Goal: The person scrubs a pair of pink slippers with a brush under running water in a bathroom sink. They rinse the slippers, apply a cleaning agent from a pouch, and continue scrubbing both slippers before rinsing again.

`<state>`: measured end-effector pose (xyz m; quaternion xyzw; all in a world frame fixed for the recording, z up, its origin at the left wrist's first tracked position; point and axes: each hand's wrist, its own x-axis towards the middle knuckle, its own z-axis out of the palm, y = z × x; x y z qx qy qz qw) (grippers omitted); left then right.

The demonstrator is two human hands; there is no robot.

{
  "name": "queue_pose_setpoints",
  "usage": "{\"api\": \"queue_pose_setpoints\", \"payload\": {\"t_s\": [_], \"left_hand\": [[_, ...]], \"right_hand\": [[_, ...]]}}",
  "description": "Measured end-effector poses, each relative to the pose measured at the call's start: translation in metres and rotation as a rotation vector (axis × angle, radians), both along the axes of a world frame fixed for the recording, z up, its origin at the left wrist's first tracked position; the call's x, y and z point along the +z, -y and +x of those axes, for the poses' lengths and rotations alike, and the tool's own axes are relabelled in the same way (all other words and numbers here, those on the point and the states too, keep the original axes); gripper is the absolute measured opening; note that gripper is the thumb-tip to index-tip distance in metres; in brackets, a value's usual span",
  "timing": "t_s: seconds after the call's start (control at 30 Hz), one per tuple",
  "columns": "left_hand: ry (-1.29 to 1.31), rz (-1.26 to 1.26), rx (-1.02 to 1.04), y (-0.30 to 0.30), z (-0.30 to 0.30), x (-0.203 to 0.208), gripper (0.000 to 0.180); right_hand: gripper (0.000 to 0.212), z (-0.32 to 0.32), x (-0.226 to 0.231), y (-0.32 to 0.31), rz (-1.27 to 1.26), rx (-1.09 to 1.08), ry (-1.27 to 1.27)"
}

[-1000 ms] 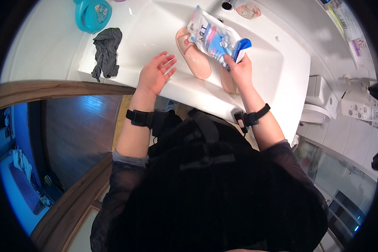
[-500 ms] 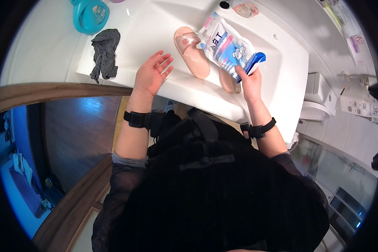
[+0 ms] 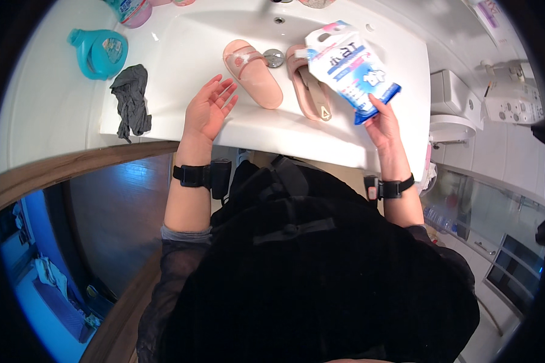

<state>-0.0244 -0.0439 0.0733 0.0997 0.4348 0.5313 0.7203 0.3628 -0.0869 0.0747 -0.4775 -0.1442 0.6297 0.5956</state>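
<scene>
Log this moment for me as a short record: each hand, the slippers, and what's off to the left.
Left hand: left hand open, holding nothing, nearest the left slipper
Right hand: right hand gripping a white-and-blue pouch by its blue end
Slippers: two, pink, side by side in the white sink
On right slipper: a slim handle-like object lies along the right slipper; exact kind unclear
Far left: crumpled grey cloth, with a teal bottle beyond it

Pouch point(image 3: 351, 69) white, blue, pink; slippers point(image 3: 259, 81) pale pink; sink point(image 3: 297, 138) white; bottle point(image 3: 108, 55) teal; cloth point(image 3: 131, 100) dark grey
</scene>
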Motion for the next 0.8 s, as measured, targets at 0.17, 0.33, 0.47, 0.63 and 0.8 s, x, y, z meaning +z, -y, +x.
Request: {"api": "queue_pose_setpoints", "payload": {"t_s": [0.17, 0.33, 0.47, 0.63, 0.8], "left_hand": [[-0.107, -0.022, -0.163, -0.008, 0.038, 0.008, 0.044], [-0.36, -0.124, -0.751, -0.017, 0.135, -0.014, 0.064], [-0.72, -0.112, -0.98, -0.025, 0.202, -0.043, 0.066], [-0.636, -0.103, -0.837, -0.023, 0.222, -0.053, 0.042], [-0.455, -0.139, -0.79, -0.023, 0.149, -0.02, 0.014]], "right_hand": [[0.048, 0.049, 0.021, 0.027, 0.063, -0.144, 0.123], [0.047, 0.055, 0.026, 0.043, 0.06, -0.201, 0.111], [0.043, 0.041, 0.024, 0.046, 0.046, -0.189, 0.294], [0.038, 0.029, 0.021, 0.048, 0.078, -0.235, 0.442], [0.035, 0.027, 0.021, 0.047, 0.091, -0.189, 0.629]]}}
